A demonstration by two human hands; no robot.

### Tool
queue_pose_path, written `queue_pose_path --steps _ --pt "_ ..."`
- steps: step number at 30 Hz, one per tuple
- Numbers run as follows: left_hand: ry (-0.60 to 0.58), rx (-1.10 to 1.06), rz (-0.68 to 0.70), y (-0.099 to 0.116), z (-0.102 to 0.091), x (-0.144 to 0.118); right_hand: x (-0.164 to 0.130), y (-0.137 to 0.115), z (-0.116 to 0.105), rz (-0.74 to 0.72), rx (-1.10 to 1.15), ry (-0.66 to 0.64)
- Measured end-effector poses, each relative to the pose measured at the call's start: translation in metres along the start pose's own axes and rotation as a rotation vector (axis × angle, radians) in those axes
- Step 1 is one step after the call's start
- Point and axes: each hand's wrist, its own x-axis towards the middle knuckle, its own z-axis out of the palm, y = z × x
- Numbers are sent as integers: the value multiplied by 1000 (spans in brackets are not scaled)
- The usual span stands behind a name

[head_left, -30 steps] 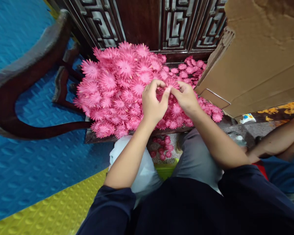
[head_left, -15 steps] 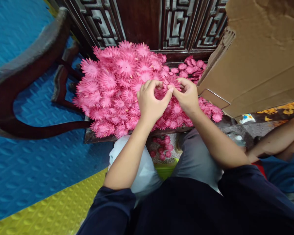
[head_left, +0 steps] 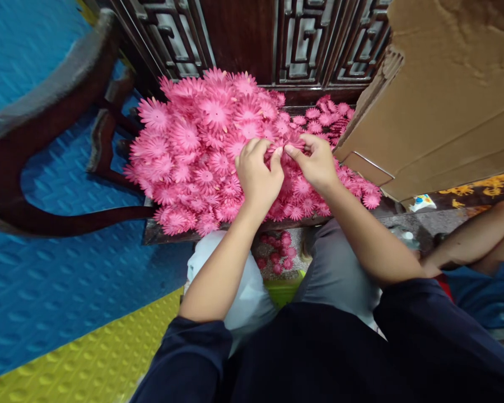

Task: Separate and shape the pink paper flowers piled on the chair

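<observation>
- Pink fabric daisies [head_left: 201, 151], too many to be counted, are heaped on a dark wooden bench [head_left: 168, 234]; one flower is pinched above the heap.
- Left hand [head_left: 258, 173] and right hand [head_left: 315, 162] are closed together, fingertips clamped on that one flower.
- One cardboard box [head_left: 445, 101] is seen at the right.
- Embossed blue mat [head_left: 67, 268] and yellow mat [head_left: 88, 364] cover the floor.
- Carved dark lattice panels [head_left: 298, 45] are seen behind the heap.

Dark navy short sleeves, bare forearms, grey trousers.
</observation>
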Motion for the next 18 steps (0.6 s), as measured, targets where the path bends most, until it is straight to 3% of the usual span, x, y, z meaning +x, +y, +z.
queue_pose_path --steps 8,12,16,18 --pt "57 -66 82 12 12 -8 2 6 -2 -5 47 139" --pt "74 -66 109 11 16 -8 -2 3 8 -16 74 208" --pt "123 -114 136 13 12 -13 14 23 4 9 31 245" --pt "167 -156 182 17 8 -17 29 44 -19 53 -10 453"
